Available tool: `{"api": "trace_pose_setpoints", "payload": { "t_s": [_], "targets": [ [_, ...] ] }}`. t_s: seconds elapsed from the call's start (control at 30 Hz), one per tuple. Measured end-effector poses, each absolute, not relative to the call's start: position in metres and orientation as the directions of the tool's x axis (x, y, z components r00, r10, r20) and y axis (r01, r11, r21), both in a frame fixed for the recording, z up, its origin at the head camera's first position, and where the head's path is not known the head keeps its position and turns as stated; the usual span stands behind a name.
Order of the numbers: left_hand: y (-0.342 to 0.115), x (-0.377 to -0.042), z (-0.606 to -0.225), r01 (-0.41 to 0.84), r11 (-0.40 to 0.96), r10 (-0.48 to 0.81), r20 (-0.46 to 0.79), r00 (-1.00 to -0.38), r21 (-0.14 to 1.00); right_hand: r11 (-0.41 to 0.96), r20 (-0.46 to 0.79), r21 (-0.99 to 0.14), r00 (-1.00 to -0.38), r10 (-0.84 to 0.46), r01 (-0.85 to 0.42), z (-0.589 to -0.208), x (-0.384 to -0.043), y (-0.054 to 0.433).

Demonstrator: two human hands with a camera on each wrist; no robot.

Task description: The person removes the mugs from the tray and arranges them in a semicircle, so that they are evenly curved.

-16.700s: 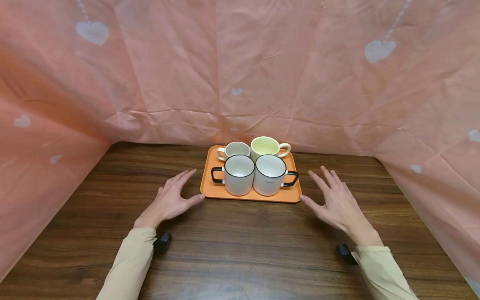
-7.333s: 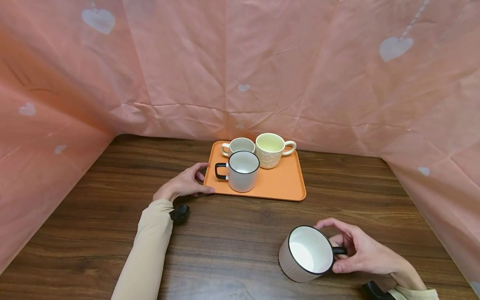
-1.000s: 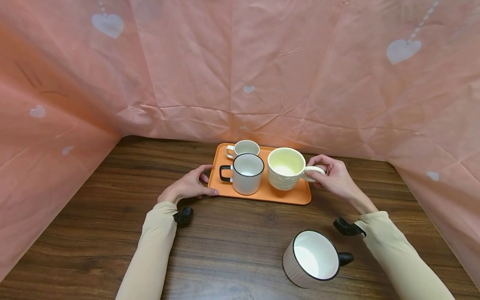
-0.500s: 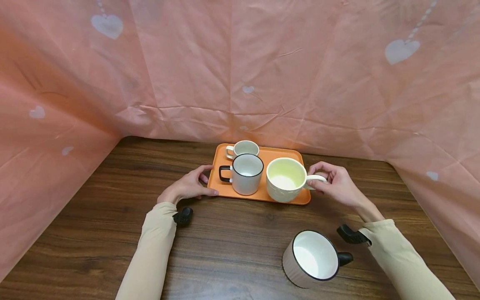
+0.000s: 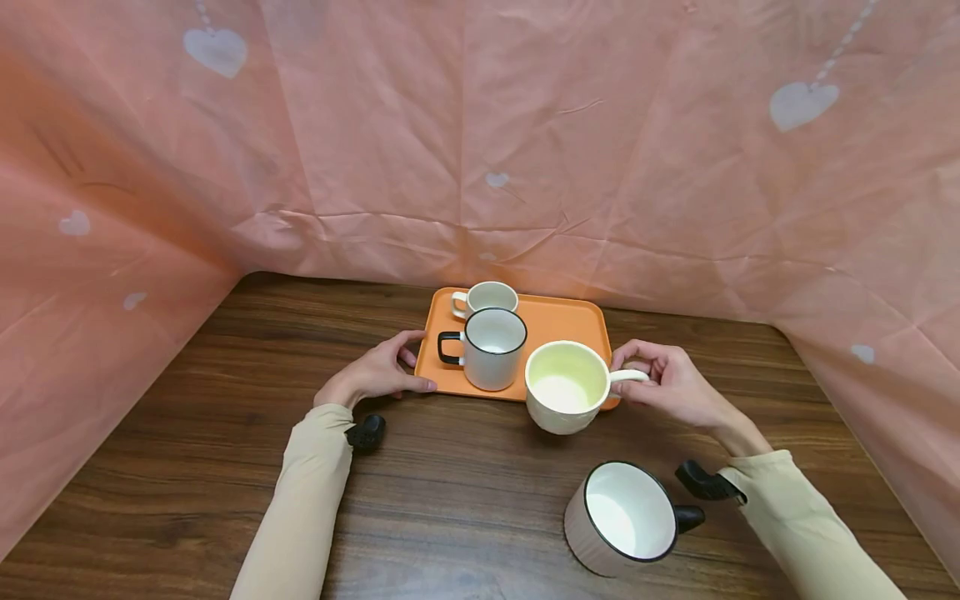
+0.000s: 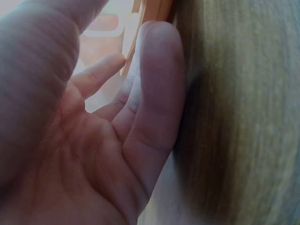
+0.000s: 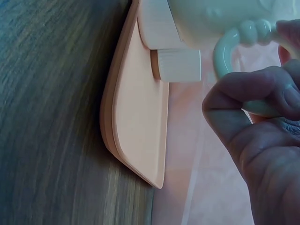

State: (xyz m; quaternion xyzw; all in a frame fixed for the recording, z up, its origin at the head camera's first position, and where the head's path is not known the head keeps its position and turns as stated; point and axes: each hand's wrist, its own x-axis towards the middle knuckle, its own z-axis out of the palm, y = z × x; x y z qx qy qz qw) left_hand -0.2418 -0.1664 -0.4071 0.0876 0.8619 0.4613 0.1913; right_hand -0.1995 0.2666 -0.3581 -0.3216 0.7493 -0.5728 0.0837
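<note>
My right hand [image 5: 671,387] pinches the looped handle [image 7: 226,55] of a cream mug with a pale yellow inside [image 5: 562,417]. The mug is raised over the front edge of the orange tray [image 5: 562,321], tipped slightly toward me. At the tray's left front corner, my left hand [image 5: 378,367] grips the edge between thumb and fingers. In the left wrist view, the curled fingers [image 6: 159,84] lie low beside the tabletop, against the tray's side. On the tray's left half stand a white mug with a black rim and handle [image 5: 495,362] and, partly hidden behind it, a smaller off-white cup [image 5: 492,293].
A ribbed white mug with a black rim [image 5: 588,533] stands on the wooden table [image 5: 450,500] at the front right, below my right forearm, its handle pointing right. A pink cloth with white hearts [image 5: 375,150] hangs close behind the tray and along both sides.
Over the last second, the cream mug in my right hand has come toward me, from above the tray to over its front edge. My left hand has stayed at the tray's corner.
</note>
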Motion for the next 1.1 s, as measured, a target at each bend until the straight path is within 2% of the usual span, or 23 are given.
{"api": "trace_pose_setpoints", "payload": {
  "t_s": [0.43,1.1],
  "targets": [
    [-0.166,-0.241,-0.406,-0.024,0.561,0.329,-0.249,-0.911,0.828,0.047,0.225,-0.936,-0.696,-0.682,-0.348,-0.366,-0.194,0.266],
    [-0.165,-0.24,-0.406,-0.028,0.566,0.322,-0.252,-0.913,0.824,0.106,0.112,-0.951,-0.646,-0.755,-0.289,-0.375,-0.191,0.262]
  ]
}}
